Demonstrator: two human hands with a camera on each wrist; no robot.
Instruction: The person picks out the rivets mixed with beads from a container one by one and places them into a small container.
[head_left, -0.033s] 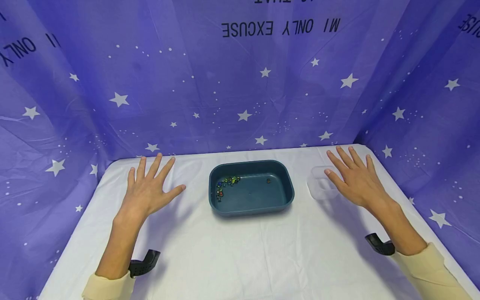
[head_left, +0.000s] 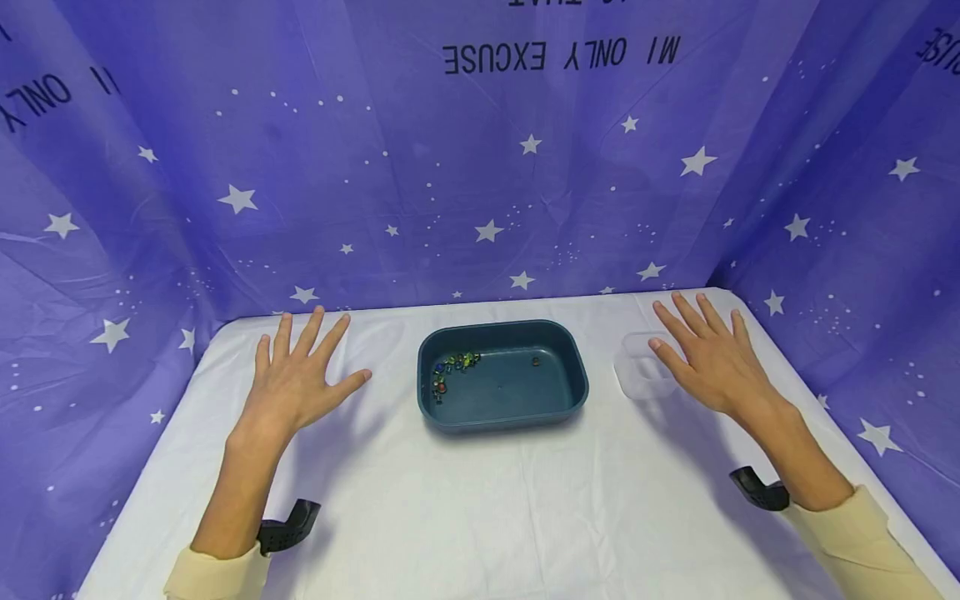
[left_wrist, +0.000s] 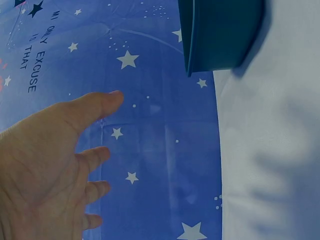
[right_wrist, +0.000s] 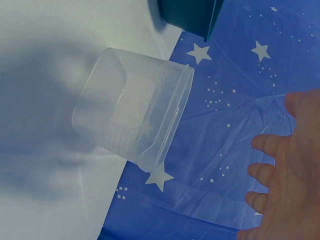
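Over the left side of the table my left hand [head_left: 294, 383] hovers with its fingers spread, holding nothing. My right hand [head_left: 711, 360], fingers also spread, is held above the right side and overlaps a clear plastic container [head_left: 636, 377] in the head view. Between the hands stands a dark teal rectangular bin [head_left: 510, 396]. Several small glass marbles [head_left: 450, 364] gather along its left and back-left inside edge, and a single dark marble [head_left: 536, 362] lies apart near the back right. The right wrist view shows the container [right_wrist: 135, 105] upright on the cloth, away from the fingers [right_wrist: 265, 145].
A white cloth [head_left: 480, 517] covers the table. Purple-blue curtains [head_left: 420, 167] with white stars and printed words hang behind it and at both sides. Black wrist mounts [head_left: 288, 527] sit on both forearms, below beige sleeves.
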